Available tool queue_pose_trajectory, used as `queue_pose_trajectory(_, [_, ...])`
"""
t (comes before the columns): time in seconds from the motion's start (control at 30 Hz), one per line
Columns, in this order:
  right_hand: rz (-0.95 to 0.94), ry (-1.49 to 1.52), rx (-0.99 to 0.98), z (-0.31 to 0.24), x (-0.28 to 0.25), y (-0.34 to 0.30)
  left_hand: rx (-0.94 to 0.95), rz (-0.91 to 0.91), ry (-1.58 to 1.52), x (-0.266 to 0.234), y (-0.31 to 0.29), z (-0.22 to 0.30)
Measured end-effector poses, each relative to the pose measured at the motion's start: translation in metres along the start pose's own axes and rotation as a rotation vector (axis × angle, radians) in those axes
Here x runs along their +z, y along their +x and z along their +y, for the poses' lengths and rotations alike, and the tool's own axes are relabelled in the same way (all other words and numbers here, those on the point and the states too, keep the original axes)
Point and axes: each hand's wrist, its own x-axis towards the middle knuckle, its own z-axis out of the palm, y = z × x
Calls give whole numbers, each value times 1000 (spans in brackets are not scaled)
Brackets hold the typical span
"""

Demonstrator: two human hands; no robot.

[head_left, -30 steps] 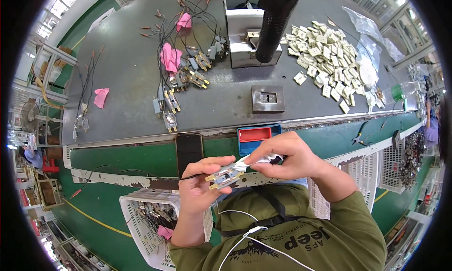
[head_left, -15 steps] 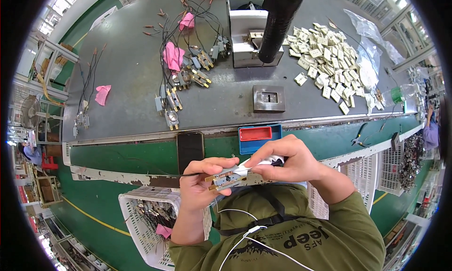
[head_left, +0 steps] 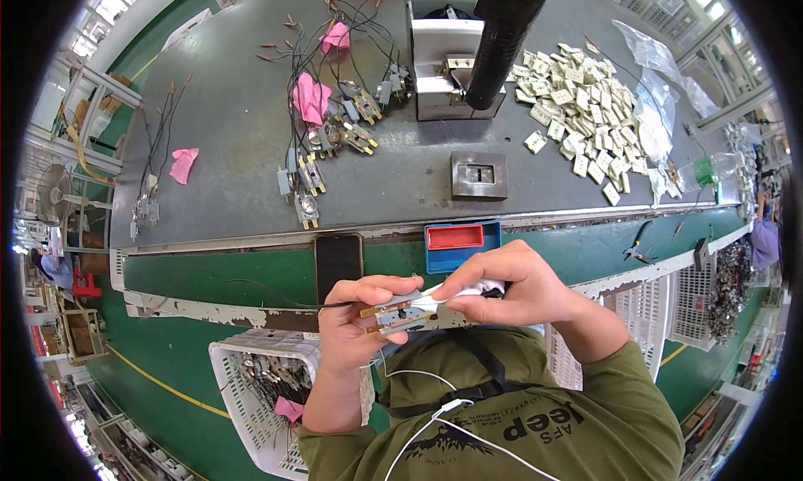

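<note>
My left hand point(head_left: 345, 326) is closed around a small electrical part point(head_left: 400, 319) with grey plastic pieces, metal strips and brass-coloured prongs. A black wire point(head_left: 284, 300) trails leftward from it. Close against its right end, my right hand point(head_left: 527, 293) grips a white, cloth-like piece point(head_left: 473, 289) with something dark by the fingers. The white piece meets the part between both hands; the exact contact is hidden by the fingers. Both hands are above my lap, at the bench's near edge.
Behind the hands lie a dark phone point(head_left: 339, 258) and a blue tray point(head_left: 462, 259) with a red one inside. A metal block point(head_left: 479, 186), a bench machine point(head_left: 435, 50), piled cream blocks point(head_left: 581, 104) and wired parts point(head_left: 311, 176) are farther back. A white basket point(head_left: 238, 406) stands lower left.
The electrical part has turned slightly in my left hand, and its black wire now shows more clearly to the left. My right hand stays at the part's right end.
</note>
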Motion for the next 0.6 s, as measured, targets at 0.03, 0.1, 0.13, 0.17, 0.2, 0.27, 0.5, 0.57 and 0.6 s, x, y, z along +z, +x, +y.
queue_pose_trajectory(0.03, [1, -6, -30, 2, 1, 0, 4, 2, 4, -1, 0, 0])
queue_pose_trajectory(0.1, [1, -7, -61, 1, 0, 0, 3, 6, 13, 2, 1, 1])
queue_pose_trajectory(0.13, [-2, 24, -13, -1, -2, 1, 2, 10, 20, 2, 2, 2])
queue_pose_trajectory(0.17, [-4, 51, 36, -3, -2, 1, 3, 8, 19, 2, 2, 2])
queue_pose_trajectory(0.2, [-3, 50, 36, -2, -2, 0, 2, 8, 19, 1, 2, 2])
queue_pose_trajectory(0.27, [-3, 54, -16, 2, 1, 0, 1, 6, 21, 0, 2, 2])
queue_pose_trajectory(0.5, [-17, 69, 27, -1, 1, 0, -18, 46, 38, 4, 2, 4])
queue_pose_trajectory(0.57, [1, 30, 29, -2, 0, 0, -33, 76, 59, 6, 2, 4])
queue_pose_trajectory(0.6, [-1, 30, 28, -2, 0, 1, -37, 85, 56, 7, 2, 4])
